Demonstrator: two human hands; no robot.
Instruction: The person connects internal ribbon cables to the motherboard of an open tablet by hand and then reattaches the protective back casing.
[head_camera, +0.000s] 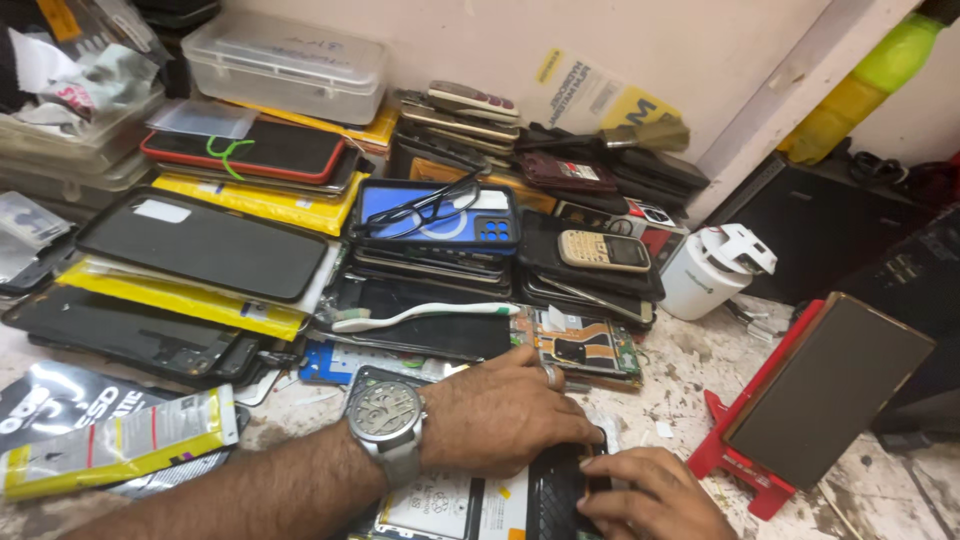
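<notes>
At the bottom centre of the frame we have a dark opened phone (556, 492) lying flat on the bench (700, 370), and both hands are on it. Our left hand (500, 410), with a wristwatch (385, 415) on its wrist and a ring on one finger, lies palm down with the fingers curled narrow over the phone's upper edge, pressing rather than gripping. Our right hand (650, 495) comes in from the lower right, fingers bent close and touching the phone's right side; whether it pinches a part or a small tool we cannot tell, since the fingertips are hidden. Just above the left hand lies a bare circuit board (585, 345), and beside that a white toothbrush (425, 315) rests on a black screen. Further up we see stacks of phones and cases, a pair of spectacles (415, 210) on a blue case, a small keypad phone (603, 250) and a white cup (705, 270). At right, a tablet leans on a red stand (745, 455). We judge the risk to be a slip: pressure from the left hand could crack the phone or shift it while the right works, and a sweeping elbow could knock the nearby board or the crowded stacks.
</notes>
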